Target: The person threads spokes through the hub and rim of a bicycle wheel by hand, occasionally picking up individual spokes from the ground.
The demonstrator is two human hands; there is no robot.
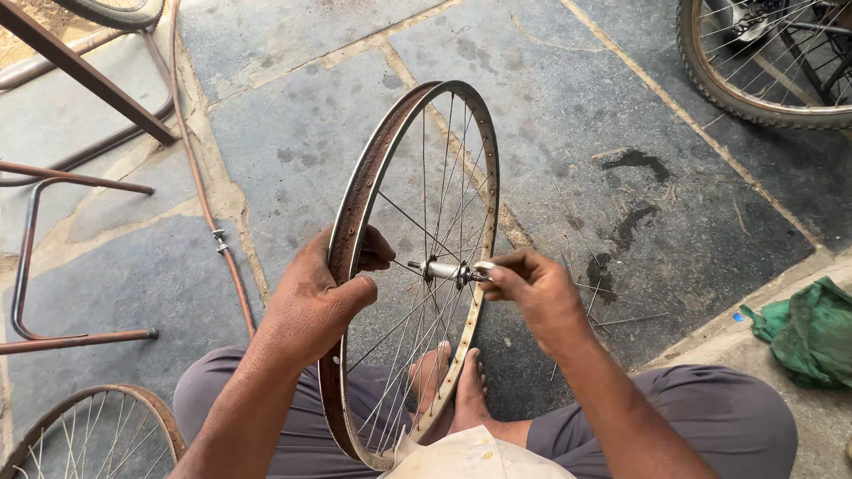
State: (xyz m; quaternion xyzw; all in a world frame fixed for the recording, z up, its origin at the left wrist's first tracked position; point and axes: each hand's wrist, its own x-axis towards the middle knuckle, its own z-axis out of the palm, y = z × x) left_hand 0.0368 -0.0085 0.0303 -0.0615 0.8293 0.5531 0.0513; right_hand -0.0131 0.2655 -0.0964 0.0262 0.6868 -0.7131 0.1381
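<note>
Two hands on it: left hand (315, 297) clamped on the wheel rim (355, 213), right hand (528, 288) pinching, probably, the axle end at the hub (441, 270); keep rim steady, turn gently.

The bare, rusty bicycle rim (355, 222) stands upright on edge between my knees, thin spokes running to its silver hub (441, 270), my left grip (311, 302) on the rim, right grip (532, 288) at the axle

Open-air bicycle repair spot: bare rims (93, 435), loose spokes (621, 315), stone paving (568, 115).
</note>
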